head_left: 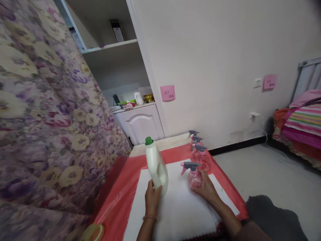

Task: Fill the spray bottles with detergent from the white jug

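My left hand (152,195) is closed round the lower part of a pale green jug-shaped bottle (154,160) with a handle and a dark green top. The bottle leans slightly to the left over the white sheet (175,207). My right hand (207,189) grips a clear pink spray bottle (195,180) from its right side. That bottle has a grey head with a pink nozzle and trigger, pointing left. Just behind it stands another pink spray bottle (202,159), with more spray bottles (196,139) lined up toward the wall.
Red cloth (120,190) covers the table under the white sheet. A round yellowish object (93,232) sits at the near left. Floral curtain (62,134) hangs along the left. Behind are a cabinet (141,122) and a wall with pink notes (168,93). A bed (303,124) stands at right.
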Demonstrator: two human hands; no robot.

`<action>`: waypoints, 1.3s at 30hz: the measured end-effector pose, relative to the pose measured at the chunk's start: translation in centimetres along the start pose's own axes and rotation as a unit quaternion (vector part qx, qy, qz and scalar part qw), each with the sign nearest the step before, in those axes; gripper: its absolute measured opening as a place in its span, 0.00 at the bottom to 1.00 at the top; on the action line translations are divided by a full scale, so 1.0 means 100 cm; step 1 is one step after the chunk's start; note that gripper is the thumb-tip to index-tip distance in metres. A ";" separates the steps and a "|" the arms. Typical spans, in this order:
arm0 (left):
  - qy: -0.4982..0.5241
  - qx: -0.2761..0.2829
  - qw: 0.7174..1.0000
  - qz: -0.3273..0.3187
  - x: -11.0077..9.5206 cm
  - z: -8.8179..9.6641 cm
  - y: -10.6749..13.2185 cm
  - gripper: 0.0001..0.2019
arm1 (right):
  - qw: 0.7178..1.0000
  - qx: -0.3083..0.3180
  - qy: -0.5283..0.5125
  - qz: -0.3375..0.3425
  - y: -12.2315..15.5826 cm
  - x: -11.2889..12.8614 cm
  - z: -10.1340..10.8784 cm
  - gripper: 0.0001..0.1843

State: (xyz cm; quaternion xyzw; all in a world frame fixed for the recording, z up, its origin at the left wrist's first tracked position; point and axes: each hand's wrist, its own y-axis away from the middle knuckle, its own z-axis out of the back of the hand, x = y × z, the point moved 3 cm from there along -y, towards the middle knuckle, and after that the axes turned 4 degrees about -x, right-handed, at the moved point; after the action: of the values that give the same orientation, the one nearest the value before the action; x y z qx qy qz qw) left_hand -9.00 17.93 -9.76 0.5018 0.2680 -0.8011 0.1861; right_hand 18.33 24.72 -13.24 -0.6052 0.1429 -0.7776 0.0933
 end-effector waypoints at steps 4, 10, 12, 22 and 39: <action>0.015 0.006 1.000 -0.004 0.001 0.003 0.003 0.22 | 1.000 0.008 0.006 -0.006 0.000 -0.002 -0.002 0.36; 0.018 -0.025 1.000 0.007 -0.005 0.003 0.019 0.31 | 1.000 -0.004 0.025 0.012 -0.004 -0.006 0.007 0.34; -0.016 -0.094 0.995 0.002 -0.009 0.005 0.032 0.33 | 0.999 -0.013 0.028 0.009 -0.006 -0.008 0.010 0.34; -0.154 0.172 0.964 -0.130 0.003 -0.079 0.087 0.28 | 0.994 -0.078 0.065 -0.035 -0.017 -0.001 0.037 0.36; -0.200 0.426 0.853 -0.224 0.017 -0.138 0.156 0.23 | 1.000 0.017 -0.008 0.005 0.008 0.000 -0.013 0.36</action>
State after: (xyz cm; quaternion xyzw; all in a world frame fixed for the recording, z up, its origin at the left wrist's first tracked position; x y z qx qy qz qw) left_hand 8.83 14.14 -19.91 0.2877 -0.0378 -0.9397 -0.1809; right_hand 17.10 24.11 -13.79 -0.6094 0.1317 -0.7743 0.1083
